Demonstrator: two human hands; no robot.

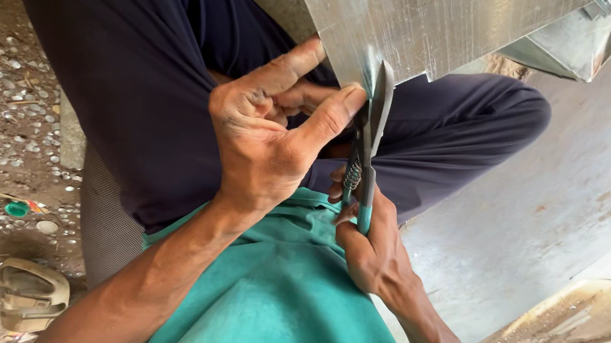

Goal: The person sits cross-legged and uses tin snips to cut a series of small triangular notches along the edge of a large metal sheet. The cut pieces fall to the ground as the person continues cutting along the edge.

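Observation:
My left hand (pixel 272 126) pinches the lower edge of a shiny galvanised metal sheet (pixel 427 18) between thumb and forefinger, just left of a cut. My right hand (pixel 373 247) grips the teal handles of metal snips (pixel 367 136), low in the middle of the view. The snips point upward, and their blades meet the sheet's edge beside my left thumb. A spring shows between the handles. My legs in dark trousers and my teal shirt lie below the hands.
A large flat metal sheet (pixel 566 214) lies on the ground to the right. To the left, dirt ground (pixel 3 94) is strewn with several small metal discs. A worn sandal (pixel 31 294) sits at lower left, with a small green cap (pixel 15 209) near it.

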